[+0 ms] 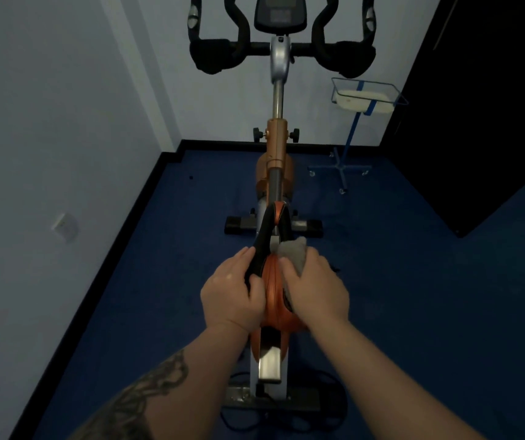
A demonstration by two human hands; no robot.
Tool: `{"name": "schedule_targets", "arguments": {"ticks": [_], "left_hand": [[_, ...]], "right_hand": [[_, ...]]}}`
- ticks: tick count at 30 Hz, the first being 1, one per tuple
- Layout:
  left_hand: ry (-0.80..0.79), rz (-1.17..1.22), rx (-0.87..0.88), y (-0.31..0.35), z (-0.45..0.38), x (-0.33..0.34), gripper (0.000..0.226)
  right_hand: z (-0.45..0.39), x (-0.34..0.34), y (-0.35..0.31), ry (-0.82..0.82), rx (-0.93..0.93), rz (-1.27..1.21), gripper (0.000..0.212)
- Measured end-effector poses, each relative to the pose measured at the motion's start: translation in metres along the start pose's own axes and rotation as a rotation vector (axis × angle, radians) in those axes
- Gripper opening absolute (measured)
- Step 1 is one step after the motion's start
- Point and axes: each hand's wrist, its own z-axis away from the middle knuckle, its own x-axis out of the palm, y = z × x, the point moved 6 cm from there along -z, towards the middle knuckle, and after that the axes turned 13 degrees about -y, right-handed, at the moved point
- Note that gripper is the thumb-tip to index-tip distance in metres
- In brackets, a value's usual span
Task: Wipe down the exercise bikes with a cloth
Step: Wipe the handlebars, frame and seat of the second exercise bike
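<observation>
- The exercise bike [276, 173] stands mid-frame on the blue floor [413, 312], its long axis running 6 to 12 o'clock, handlebars [282, 46] toward 12.
- Its orange saddle [272, 290] points its nose toward 12.
- The left hand [232, 293] grips the saddle's 9 o'clock edge, fingers curled.
- The right hand [315, 287] clutches a grey cloth [293, 254] against the saddle's 3 o'clock side.

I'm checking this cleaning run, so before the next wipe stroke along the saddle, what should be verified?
1. Cloth gripped by right hand: ok.
2. Cloth touching the saddle: ok.
3. Left hand holding the saddle's left edge steady: ok.
4. Saddle nose ahead free of other objects: ok.
5. Cloth damp or clean: cannot tell.
6. Handlebars wiped already: cannot tell.
</observation>
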Motion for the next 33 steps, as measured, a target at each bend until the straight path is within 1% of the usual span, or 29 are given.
{"name": "schedule_targets", "arguments": {"ticks": [2, 4, 6, 8, 9, 10, 11, 13, 15, 17, 20, 24, 25, 27, 29, 30, 31, 33], "left_hand": [[0.014, -0.003, 0.018, 0.001, 0.000, -0.002, 0.057], [0.013, -0.010, 0.026, 0.002, 0.000, -0.001, 0.058], [-0.002, -0.010, 0.004, 0.000, -0.001, 0.000, 0.054], [-0.009, -0.008, -0.020, -0.002, 0.000, 0.001, 0.050], [-0.010, -0.007, -0.021, -0.002, 0.000, 0.001, 0.050], [-0.015, -0.007, -0.018, -0.002, 0.000, 0.001, 0.050], [-0.018, -0.007, -0.013, -0.001, 0.000, 0.001, 0.050], [-0.011, -0.012, -0.002, -0.001, 0.000, 0.000, 0.053], [-0.004, -0.017, 0.014, 0.000, 0.000, -0.001, 0.058], [0.002, -0.021, 0.029, 0.001, -0.001, -0.001, 0.058], [0.000, -0.019, 0.034, 0.001, -0.001, -0.001, 0.057], [0.003, -0.004, 0.017, 0.000, 0.000, -0.001, 0.057], [-0.002, 0.001, 0.011, -0.001, 0.000, 0.000, 0.054], [-0.016, -0.002, 0.003, -0.002, 0.000, 0.001, 0.050], [-0.012, -0.008, 0.010, -0.002, 0.000, 0.000, 0.049], [-0.011, -0.007, 0.012, -0.002, -0.001, 0.000, 0.049], [-0.013, -0.006, 0.012, -0.002, 0.000, 0.000, 0.050], [-0.016, -0.001, 0.007, -0.002, -0.001, 0.000, 0.052]], "right_hand": [[0.033, 0.008, 0.000, 0.106, -0.097, 0.028, 0.064], [0.044, 0.011, 0.001, 0.135, -0.146, 0.107, 0.071], [0.020, 0.005, -0.002, 0.047, -0.084, 0.172, 0.067], [-0.014, 0.004, -0.005, -0.130, 0.021, 0.179, 0.062], [-0.027, 0.001, -0.010, -0.189, 0.056, 0.171, 0.060], [-0.035, -0.001, -0.014, -0.194, 0.076, 0.167, 0.058], [-0.037, -0.002, -0.018, -0.164, 0.077, 0.175, 0.055], [-0.020, -0.001, -0.020, -0.048, 0.021, 0.204, 0.050], [0.013, 0.006, -0.015, 0.087, -0.067, 0.218, 0.058], [0.038, 0.011, -0.012, 0.141, -0.136, 0.199, 0.067], [0.031, 0.009, -0.009, 0.118, -0.133, 0.151, 0.064], [-0.001, 0.000, -0.007, -0.016, -0.034, 0.111, 0.053], [-0.003, 0.000, -0.005, -0.024, -0.021, 0.072, 0.052], [0.012, 0.001, 0.001, 0.045, -0.045, -0.029, 0.053], [0.039, 0.008, 0.004, 0.133, -0.119, -0.127, 0.060], [0.048, 0.010, 0.006, 0.151, -0.147, -0.136, 0.062], [0.049, 0.010, 0.008, 0.137, -0.146, -0.116, 0.063], [0.024, 0.006, 0.011, 0.030, -0.050, -0.038, 0.061]]}}
